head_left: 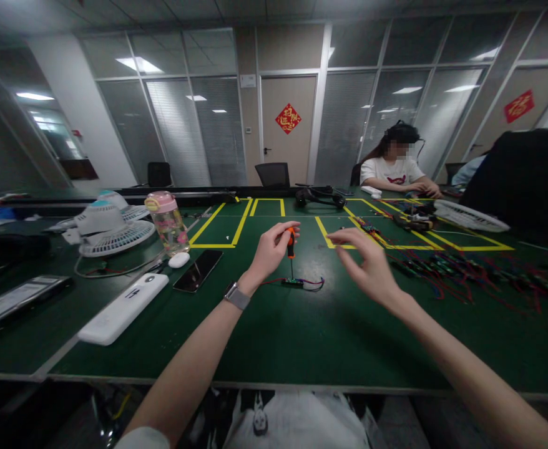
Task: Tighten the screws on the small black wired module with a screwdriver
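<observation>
My left hand (274,248), with a watch on its wrist, grips the orange and black handle of a screwdriver (291,244). The screwdriver stands upright, its thin shaft pointing down to a small circuit board (293,283) on the green table. Red and dark wires run out from both ends of the board. To the right of the screwdriver, my right hand (366,259) hovers above the table with its fingers apart and nothing in them.
A black phone (198,270), a white power bank (124,308), a pink-lidded bottle (167,221) and white fans (115,231) lie left. Several wired circuit boards (480,274) spread at right. Yellow tape (213,246) marks the green table (330,349). A person (398,165) sits across.
</observation>
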Tool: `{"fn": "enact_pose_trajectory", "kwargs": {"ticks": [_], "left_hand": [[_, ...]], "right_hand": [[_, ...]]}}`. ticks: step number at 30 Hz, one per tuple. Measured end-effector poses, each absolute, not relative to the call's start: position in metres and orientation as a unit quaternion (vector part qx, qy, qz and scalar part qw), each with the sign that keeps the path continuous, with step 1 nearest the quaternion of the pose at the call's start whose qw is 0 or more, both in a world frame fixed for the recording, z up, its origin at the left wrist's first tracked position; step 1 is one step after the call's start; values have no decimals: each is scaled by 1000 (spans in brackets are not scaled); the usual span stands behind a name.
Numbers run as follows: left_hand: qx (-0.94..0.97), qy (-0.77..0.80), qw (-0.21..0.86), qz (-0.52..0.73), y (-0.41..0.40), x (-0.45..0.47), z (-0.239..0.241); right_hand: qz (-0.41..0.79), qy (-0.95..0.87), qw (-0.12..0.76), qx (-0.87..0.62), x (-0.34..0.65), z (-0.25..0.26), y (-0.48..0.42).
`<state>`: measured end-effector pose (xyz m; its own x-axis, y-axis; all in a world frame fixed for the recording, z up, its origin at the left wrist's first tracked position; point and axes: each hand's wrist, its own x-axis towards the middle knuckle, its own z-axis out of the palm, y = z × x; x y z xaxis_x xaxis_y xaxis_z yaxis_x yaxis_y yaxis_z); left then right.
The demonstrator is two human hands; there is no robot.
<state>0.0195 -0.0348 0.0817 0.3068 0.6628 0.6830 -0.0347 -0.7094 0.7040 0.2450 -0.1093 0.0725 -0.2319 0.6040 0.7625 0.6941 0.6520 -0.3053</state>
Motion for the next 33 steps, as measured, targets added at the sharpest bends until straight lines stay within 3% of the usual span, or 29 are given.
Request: {"fn": "enact_pose_trajectory", "kwargs": {"ticks": [5,9,15,23,25,30,33], "left_hand": [[758,202,312,536,-40,25,82],[768,201,288,535,-43,26,83],[772,212,263,539,-43,26,85],[771,269,131,562,-49,31,84],[771,263,150,560,-46,27,86],[744,229,323,539,-32,19,85],[734,246,306,554,-32,20,83]], "right_hand": [[163,-817,324,-448,229,24,-77],[180,-828,280,-451,213,9,-63],[163,-807,326,-465,202,-4,-58],[193,-802,358,-437,209,-15,-53],[197,-805,361,-428,211,-14,-52],[197,-812,359,-415,210,-15,-49],[194,-808,362,-423,206,-16,-47]]}}
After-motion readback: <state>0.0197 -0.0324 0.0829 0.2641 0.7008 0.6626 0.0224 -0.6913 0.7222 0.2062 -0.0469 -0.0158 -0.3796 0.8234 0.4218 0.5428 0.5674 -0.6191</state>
